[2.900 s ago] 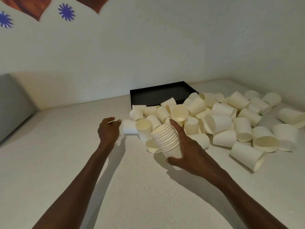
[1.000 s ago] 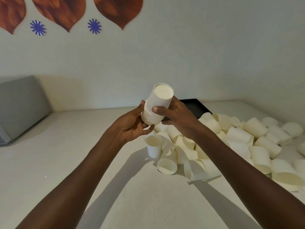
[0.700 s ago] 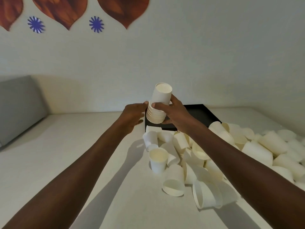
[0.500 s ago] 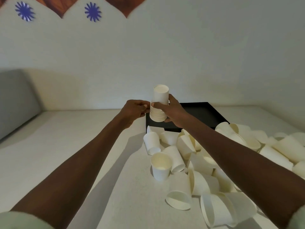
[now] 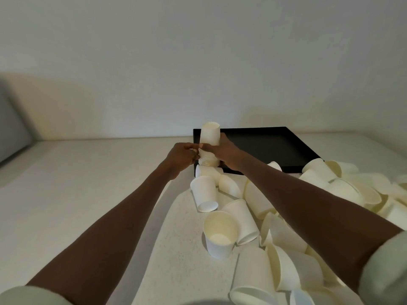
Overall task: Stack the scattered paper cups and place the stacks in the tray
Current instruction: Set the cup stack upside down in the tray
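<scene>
An upside-down stack of cream paper cups [image 5: 209,137] is held upright over the near left corner of the black tray [image 5: 264,146]. My right hand [image 5: 224,151] grips the stack from the right, fingers wrapped round its middle. My left hand [image 5: 181,155] pinches the stack's lower rims from the left. Several loose paper cups [image 5: 248,214] lie scattered on the white table [image 5: 66,194] in front of and to the right of the tray. One cup [image 5: 218,234] stands upright near the front.
A white wall rises directly behind the tray. A grey cushion-like object [image 5: 11,128] sits at the far left edge. More loose cups [image 5: 343,186] crowd the right side of the table up to the tray's right corner.
Both hands have carried the inverted stack forward and down to the tray's near left corner. The view has tilted downward, so the wall decorations have left the frame.
</scene>
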